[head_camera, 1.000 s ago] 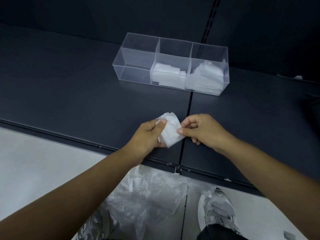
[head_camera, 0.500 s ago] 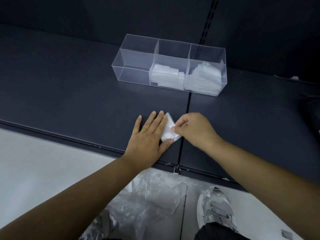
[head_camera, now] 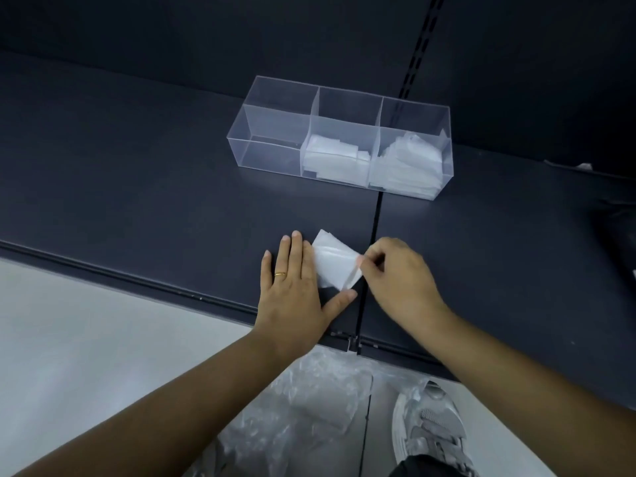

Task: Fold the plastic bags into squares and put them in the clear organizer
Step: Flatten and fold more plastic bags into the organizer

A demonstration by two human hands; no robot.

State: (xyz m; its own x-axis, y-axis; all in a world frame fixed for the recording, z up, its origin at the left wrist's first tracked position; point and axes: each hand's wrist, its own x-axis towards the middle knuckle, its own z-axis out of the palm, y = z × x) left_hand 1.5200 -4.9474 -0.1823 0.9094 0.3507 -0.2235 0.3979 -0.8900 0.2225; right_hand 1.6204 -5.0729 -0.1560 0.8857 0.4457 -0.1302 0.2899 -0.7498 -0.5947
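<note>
— So, what are our hands doing?

— Our left hand [head_camera: 292, 287] lies flat on the shelf [head_camera: 137, 187]. Its fingers are straight and close together, and they press down the left side of the folded plastic bag [head_camera: 334, 261]. It wears a gold ring [head_camera: 280, 274]. Our right hand [head_camera: 395, 273] is curled, and its finger and thumb pinch the bag's right edge.

— Where is the bag?

— It sits flat on the shelf near the front edge, between our hands. It is turned, with one corner pointing away toward the clear organizer [head_camera: 275, 132]. We cannot tell its long side, since our left hand covers part of it.

— And the organizer?

— It is farther back, well apart from the bag. Its long side runs left to right. The middle and right boxes hold folded bags.
</note>
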